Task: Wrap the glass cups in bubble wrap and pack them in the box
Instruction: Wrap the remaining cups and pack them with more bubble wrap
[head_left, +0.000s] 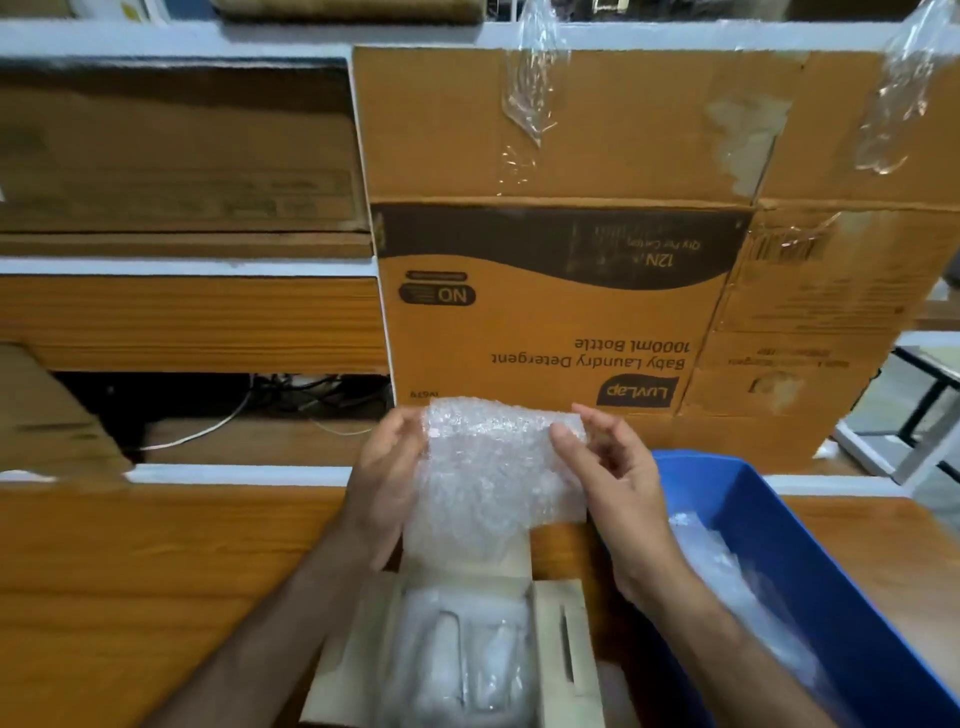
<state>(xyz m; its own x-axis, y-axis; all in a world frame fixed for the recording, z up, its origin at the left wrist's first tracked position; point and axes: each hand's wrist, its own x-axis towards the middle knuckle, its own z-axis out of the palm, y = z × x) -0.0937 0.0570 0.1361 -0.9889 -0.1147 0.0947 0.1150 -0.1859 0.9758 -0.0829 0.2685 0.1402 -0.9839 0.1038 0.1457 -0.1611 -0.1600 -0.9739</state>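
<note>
While it hangs over the small box (457, 644) on the desk (156, 571) | left hand (384, 483) grips the bubble wrap (493, 467) left edge | right hand (613, 483) pinches its right edge | blue bin (810, 561) sits right of the box, more wrap inside

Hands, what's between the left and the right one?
In the head view, a bubble wrap bundle sits between the left hand and right hand, both gripping its sides above the small box.
</note>
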